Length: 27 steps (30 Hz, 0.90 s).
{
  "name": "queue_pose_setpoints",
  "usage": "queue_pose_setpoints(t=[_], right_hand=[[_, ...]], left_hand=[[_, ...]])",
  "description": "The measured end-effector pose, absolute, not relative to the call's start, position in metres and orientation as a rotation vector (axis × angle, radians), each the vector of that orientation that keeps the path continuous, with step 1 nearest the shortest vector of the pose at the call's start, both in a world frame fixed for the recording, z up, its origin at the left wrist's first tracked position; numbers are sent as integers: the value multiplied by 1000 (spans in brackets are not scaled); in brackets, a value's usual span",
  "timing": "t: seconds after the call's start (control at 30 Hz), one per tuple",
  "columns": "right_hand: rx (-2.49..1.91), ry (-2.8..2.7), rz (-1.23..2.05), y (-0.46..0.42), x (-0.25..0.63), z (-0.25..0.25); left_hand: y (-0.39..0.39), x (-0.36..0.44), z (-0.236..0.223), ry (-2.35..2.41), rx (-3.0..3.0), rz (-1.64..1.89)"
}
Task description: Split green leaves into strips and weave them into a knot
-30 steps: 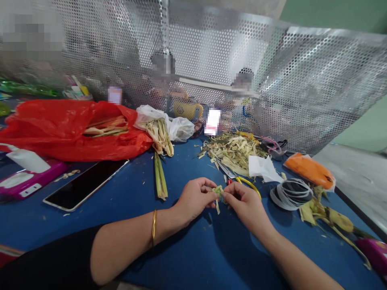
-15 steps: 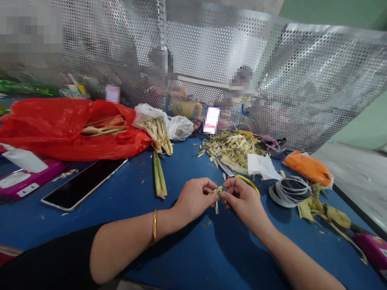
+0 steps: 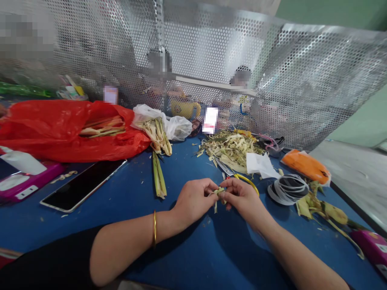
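Note:
Between both sets of fingertips is a small pale-green strip of plant leaf (image 3: pixel 216 205), one end hanging down. My left hand (image 3: pixel 195 201) pinches it from the left, a gold bangle on its wrist. From the right, my right hand (image 3: pixel 242 197) grips the same piece with thumb and fingers. Just beyond the right hand lie scissors (image 3: pixel 246 180) with yellow handles, partly hidden by that hand. A heap of shredded leaf scraps (image 3: pixel 231 147) sits behind them. Left of my hands lie green stalks (image 3: pixel 159 177) on the blue tabletop (image 3: pixel 187 257).
At left are a red plastic bag (image 3: pixel 51 129) holding dried husks, a phone (image 3: pixel 83 185) and a purple box (image 3: pixel 39 181). A spool of clear line (image 3: pixel 288 189), white tissue (image 3: pixel 261 165) and orange packet (image 3: pixel 306 166) lie right. A perforated metal screen (image 3: pixel 208 48) stands behind; people sit beyond it.
My fingers have shifted slightly around the leaf strip, which both hands still hold. The view has moved a little; the things on the table stay in place.

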State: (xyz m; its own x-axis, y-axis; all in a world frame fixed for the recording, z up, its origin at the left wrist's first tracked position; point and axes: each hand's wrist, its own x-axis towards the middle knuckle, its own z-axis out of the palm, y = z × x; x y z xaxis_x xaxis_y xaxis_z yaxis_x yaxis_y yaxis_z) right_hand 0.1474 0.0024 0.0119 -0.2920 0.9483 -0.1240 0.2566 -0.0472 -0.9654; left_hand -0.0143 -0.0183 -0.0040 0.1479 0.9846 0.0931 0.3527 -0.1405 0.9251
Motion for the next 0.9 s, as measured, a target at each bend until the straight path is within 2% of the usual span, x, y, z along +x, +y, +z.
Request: queue_pose_setpoints(t=[0.4, 0.67, 0.9], right_hand=[[-1339, -1602, 1348, 1, 147, 19], [-1482, -1559, 1517, 1, 145, 20], [-1252, -1547, 1258, 3, 146, 17]], left_hand=[[-19, -15, 3, 1288, 1749, 844], [-18, -15, 1, 1229, 1641, 714], [-19, -13, 6, 947, 1436, 552]])
